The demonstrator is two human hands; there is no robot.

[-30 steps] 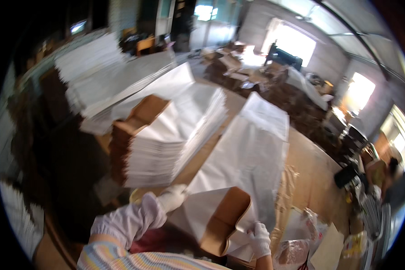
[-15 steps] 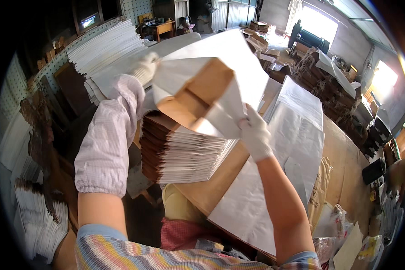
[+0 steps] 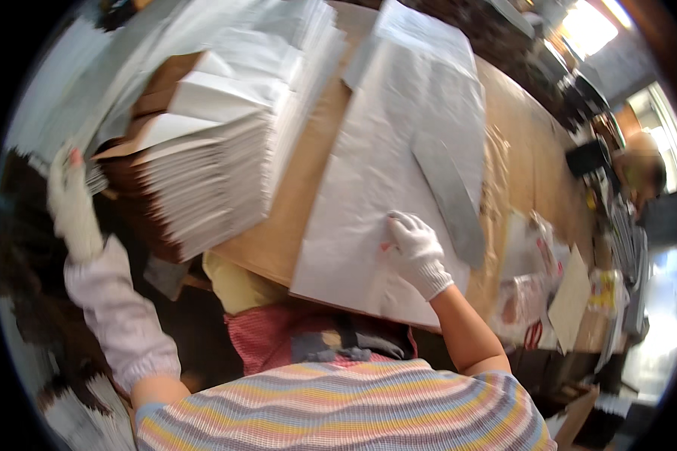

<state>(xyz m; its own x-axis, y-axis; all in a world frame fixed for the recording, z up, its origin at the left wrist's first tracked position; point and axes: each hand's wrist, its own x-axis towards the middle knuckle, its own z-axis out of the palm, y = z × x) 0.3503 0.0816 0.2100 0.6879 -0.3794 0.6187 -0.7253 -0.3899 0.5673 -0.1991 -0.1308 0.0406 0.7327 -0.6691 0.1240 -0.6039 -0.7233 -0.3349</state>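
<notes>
My left hand [image 3: 73, 199], in a white knit glove below a pale sleeve cover, is off the left side of a tall stack of folded paper sacks [image 3: 210, 180]. Its fingers are stretched out and slightly blurred, with nothing visible in them. White folded edges and brown ends make up the stack; the topmost sack [image 3: 203, 113] has a brown flap. My right hand [image 3: 417, 252], also gloved, rests on white paper sheets [image 3: 353, 225], thumb apart from the bent fingers. Right of it lies a flat grey strip [image 3: 450, 199] with a pointed end.
Large white sheets [image 3: 271, 30] are piled behind the sacks. Brown board [image 3: 526, 143] covers the table, with crinkled brown paper along the sheets. Clear plastic bags [image 3: 526, 297], red-handled scissors [image 3: 533, 334] and a cream card [image 3: 569, 301] lie at the right. More stacked paper [image 3: 90, 417] stands low at left.
The sack held stretched between both hands now lies on the stack, released. My left hand has moved left and nearer; my right hand came down onto the white sheets. The view has tilted down.
</notes>
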